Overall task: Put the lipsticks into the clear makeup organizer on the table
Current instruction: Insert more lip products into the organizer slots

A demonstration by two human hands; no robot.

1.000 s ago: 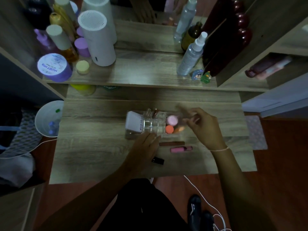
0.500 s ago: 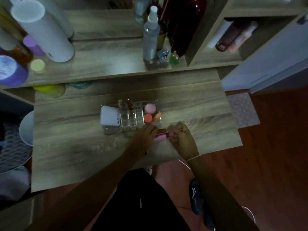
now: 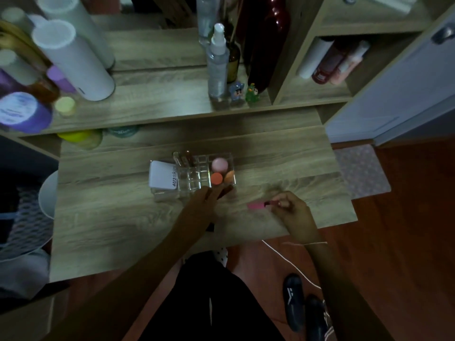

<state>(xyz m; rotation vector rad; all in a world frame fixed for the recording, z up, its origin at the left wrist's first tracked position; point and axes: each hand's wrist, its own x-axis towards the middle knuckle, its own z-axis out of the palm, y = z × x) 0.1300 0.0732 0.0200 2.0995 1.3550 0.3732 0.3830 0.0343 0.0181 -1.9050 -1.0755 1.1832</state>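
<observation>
One pink lipstick [image 3: 256, 205] is pinched in the fingers of the right hand [image 3: 290, 209], held just above the worktop [image 3: 123, 217]. One dark lipstick [image 3: 225, 191] is touched by the left hand [image 3: 200, 204]; its grip cannot be told. One clear organizer [image 3: 194, 178] sits just beyond the left hand, with two tubes seen standing inside.

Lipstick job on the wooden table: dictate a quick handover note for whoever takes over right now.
Right hand: holds the pink lipstick in its fingers, low over the table, right of the clear organizer.
Left hand: at the organizer's near edge, fingers on a dark brown lipstick; grasp unclear.
Done: two tubes stand in the organizer's back-left slots.
Left: slot the pink and the brown one. A dark item shows under the left wrist, possibly another lipstick.
</observation>
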